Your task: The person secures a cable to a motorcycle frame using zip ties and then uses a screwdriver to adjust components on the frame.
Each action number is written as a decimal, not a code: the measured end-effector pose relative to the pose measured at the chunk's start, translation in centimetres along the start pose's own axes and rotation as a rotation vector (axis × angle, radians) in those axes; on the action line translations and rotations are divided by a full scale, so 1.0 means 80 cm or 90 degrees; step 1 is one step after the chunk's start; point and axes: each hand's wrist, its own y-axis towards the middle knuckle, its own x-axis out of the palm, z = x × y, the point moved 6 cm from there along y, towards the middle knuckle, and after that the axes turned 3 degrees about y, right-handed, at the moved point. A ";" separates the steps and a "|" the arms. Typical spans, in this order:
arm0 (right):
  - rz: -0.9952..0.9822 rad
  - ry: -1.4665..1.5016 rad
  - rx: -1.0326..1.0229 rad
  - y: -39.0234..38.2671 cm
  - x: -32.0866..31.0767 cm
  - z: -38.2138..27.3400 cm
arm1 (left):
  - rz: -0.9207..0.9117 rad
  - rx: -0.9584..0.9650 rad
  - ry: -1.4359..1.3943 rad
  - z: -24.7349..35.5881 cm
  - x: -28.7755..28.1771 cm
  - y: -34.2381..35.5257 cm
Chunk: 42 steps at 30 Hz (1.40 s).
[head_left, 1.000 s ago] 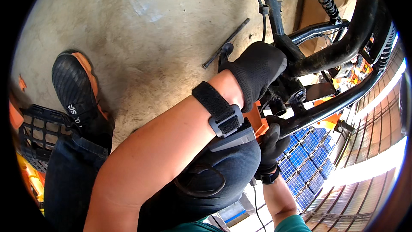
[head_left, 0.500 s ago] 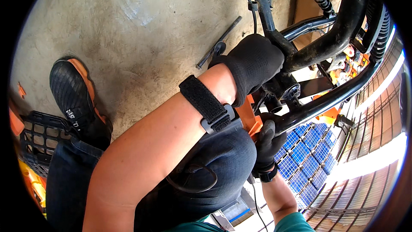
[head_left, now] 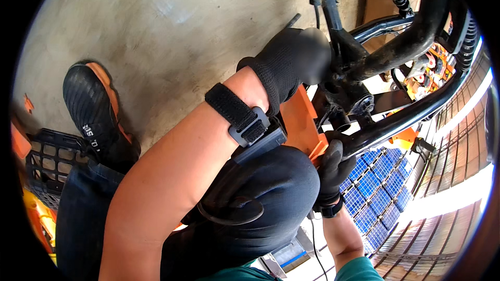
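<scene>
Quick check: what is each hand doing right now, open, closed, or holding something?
Left hand: gloved, closed against the black metal frame; exact grip hidden.
Right hand: gloved, closed around a black frame tube.

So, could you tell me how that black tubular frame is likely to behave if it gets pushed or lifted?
The black tubular frame looks like welded metal tube, so probably stiff and fairly heavy. With cables and parts attached, it would likely shift as one awkward piece. Its glossy paint may be slippery, though the gloved left hand and right hand should help grip.
</scene>
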 end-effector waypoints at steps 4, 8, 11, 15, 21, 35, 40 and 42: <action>-0.010 0.011 -0.036 0.000 0.002 -0.001 | -0.033 -0.016 0.019 -0.007 0.000 -0.006; -0.009 0.005 -0.061 -0.001 0.002 -0.001 | -0.059 -0.013 0.178 -0.011 0.014 -0.011; 0.017 -0.021 -0.069 -0.001 0.000 -0.002 | -0.051 0.043 0.307 -0.004 0.021 -0.017; -0.023 -0.025 -0.010 0.001 -0.002 -0.003 | -0.094 -0.017 0.440 -0.008 0.030 -0.021; -0.025 -0.009 -0.042 0.001 -0.002 -0.004 | -0.123 0.029 0.637 0.001 0.039 -0.025; 0.010 0.017 -0.006 -0.004 -0.005 0.006 | -0.117 0.083 0.746 0.013 0.046 -0.033; -0.001 -0.010 -0.015 -0.004 -0.009 0.009 | -0.183 -0.006 0.718 0.005 0.050 -0.024; -0.006 0.001 0.017 -0.004 -0.008 0.014 | -0.154 0.015 0.732 0.009 0.051 -0.021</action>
